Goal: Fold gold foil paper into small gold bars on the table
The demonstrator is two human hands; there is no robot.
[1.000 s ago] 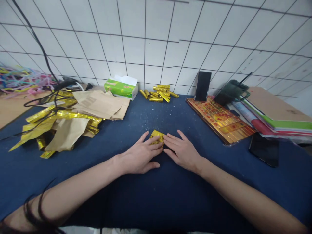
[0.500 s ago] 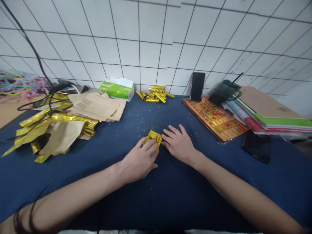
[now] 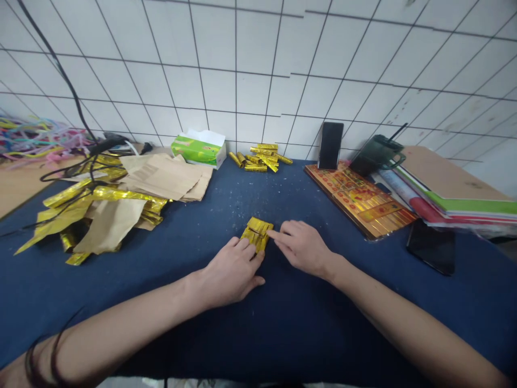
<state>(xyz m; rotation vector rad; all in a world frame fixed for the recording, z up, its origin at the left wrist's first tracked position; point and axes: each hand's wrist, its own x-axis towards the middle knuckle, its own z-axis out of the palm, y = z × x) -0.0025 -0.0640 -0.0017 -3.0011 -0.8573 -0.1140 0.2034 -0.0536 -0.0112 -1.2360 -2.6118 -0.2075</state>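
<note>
A small folded piece of gold foil paper lies flat on the dark blue tabletop, creased in strips with a dark slit across its upper part. My left hand rests over its lower left side, fingertips pressing it to the table, thumb stretched out away from it. At the paper's right edge, the extended index finger of my right hand touches or nearly touches it. The other fingers of that hand are bent, with the thumb apart below and nothing visible held.
Rolled gold tubes lie by the tiled wall beside a green tissue pack. Brown paper and gold foil scraps fill the left. On the right are an upright phone, orange printed packs, a mug and a black phone.
My right hand's spread fingers have bent, leaving the index finger pointing at the paper's right edge. My left hand has slid slightly down, uncovering more of the gold paper. The view has shifted a little.
</note>
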